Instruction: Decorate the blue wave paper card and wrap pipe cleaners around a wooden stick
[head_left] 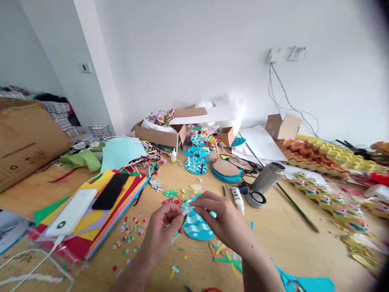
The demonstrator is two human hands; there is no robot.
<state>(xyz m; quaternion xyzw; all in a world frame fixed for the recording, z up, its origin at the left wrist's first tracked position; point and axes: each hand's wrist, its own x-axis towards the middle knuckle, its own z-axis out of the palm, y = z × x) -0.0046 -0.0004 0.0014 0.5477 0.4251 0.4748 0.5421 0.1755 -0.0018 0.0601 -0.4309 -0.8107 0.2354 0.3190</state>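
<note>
My left hand (164, 227) is closed in a pinch, with a small white piece (185, 211) at its fingertips. Close beside it, my right hand (215, 213) has its thumb and fingers pressed together; what they pinch is hidden. Under both hands lies a round blue disc (199, 231) with pale wave shapes across it, partly covered by my fingers. Just behind it are colourful paper fish, among them a green one (170, 194), an orange striped one (189, 191) and a pale striped one (197, 187).
Paper scraps (225, 255) and confetti (129, 231) lie nearby. At left, a black phone (110, 191) and white power bank (71, 213) rest on coloured sheets. At right are a glue tube (238, 200), tape roll (256, 199), metal bottle (267, 178) and egg cartons (313, 162).
</note>
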